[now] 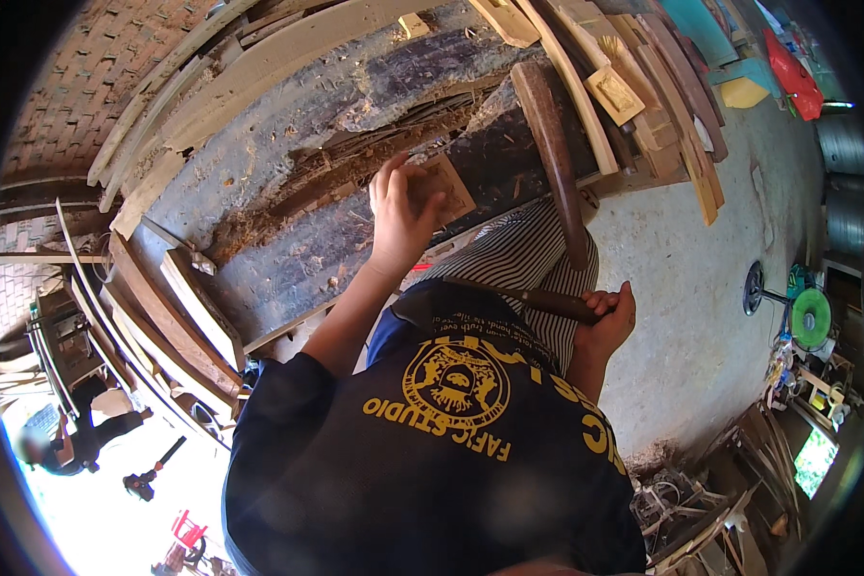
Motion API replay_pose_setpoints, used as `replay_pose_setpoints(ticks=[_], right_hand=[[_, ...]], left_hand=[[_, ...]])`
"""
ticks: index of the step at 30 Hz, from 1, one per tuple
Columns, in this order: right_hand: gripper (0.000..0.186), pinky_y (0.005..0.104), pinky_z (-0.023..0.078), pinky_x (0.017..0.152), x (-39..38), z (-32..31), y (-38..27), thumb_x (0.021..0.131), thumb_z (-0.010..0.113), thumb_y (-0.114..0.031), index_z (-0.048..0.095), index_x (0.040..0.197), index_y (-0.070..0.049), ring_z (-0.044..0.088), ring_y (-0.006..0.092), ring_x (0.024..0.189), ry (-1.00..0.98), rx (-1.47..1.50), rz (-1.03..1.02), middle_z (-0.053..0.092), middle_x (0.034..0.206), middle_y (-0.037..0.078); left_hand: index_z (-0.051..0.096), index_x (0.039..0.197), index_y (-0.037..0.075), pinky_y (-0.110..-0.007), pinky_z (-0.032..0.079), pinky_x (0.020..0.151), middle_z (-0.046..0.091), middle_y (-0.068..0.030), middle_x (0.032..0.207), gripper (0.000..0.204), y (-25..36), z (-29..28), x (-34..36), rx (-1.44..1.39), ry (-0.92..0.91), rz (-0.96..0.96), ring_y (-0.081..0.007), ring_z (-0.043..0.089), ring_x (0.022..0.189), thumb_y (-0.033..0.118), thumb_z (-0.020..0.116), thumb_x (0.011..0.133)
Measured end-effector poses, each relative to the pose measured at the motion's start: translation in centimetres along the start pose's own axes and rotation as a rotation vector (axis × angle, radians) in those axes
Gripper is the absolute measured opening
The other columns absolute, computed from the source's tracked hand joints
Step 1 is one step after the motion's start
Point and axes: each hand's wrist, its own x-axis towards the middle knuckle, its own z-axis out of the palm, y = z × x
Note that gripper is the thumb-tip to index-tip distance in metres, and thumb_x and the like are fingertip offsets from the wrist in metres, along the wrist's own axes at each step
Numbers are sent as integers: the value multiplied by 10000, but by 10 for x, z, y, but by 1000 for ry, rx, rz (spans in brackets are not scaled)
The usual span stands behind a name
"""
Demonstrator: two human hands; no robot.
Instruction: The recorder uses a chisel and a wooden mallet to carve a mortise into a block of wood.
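My right hand (612, 320) is closed round the end of a dark wooden tool handle (562, 305), held low over my lap. From the handle a thin blade-like shaft points left across my striped trousers, so it looks like a chisel. Over the bench is my left hand (400, 213), fingers slightly bent and apart from the thumb, with nothing seen in it. Just beside and partly behind that hand lies a flat, square-cornered piece of light wood (454, 189) on the dark bench (302, 252); whether the hand touches it I cannot tell.
A dark curved wooden bar (554, 154) slants from the bench to my knee. Wood shavings (250, 226) fill the bench's hollow. Boards (667, 106) stack at the right, curved planks (187, 355) at the left. A green fan (810, 319) stands far right; another person (82, 444) is far left.
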Motion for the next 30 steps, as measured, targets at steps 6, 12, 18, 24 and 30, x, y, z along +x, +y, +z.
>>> replay_pose_setpoints(ticks=[6,12,18,24,30], right_hand=[[362,379,475,552,-2,3,-1,931,526,-197,447,595,-88,435,168,442,-3,-13,-8,395,467,40],[366,378,471,548,-1,5,-1,933,514,-185,437,589,-90,431,171,438,2,-11,14,392,465,39],[353,372,477,549,-1,9,4,930,521,-180,436,599,-93,430,166,431,-5,-24,4,395,468,34],[350,365,477,530,-5,5,0,920,538,-177,428,597,-100,431,160,428,-26,-10,-4,397,469,32],[364,351,465,502,-4,1,0,916,545,-174,425,581,-99,426,160,415,9,43,-5,401,460,30]], left_hand=[[477,1135,13,-463,310,1047,333,-230,1378,379,-15,-3,-1,-211,-30,-45,-404,334,1276,37,611,782],[169,1405,9,-430,265,1099,184,-232,1470,1054,-17,-24,4,-358,-214,31,-408,248,1345,399,813,667],[346,1338,58,-416,392,1024,378,-208,1331,854,-14,-42,15,143,-447,235,-406,392,1233,246,808,645],[596,960,371,-461,415,978,434,-95,1233,461,-20,-42,18,467,312,858,-338,405,1195,181,835,615],[548,996,438,-446,376,1016,366,-57,1263,537,-30,-58,46,538,487,1198,-280,398,1176,273,850,584]])
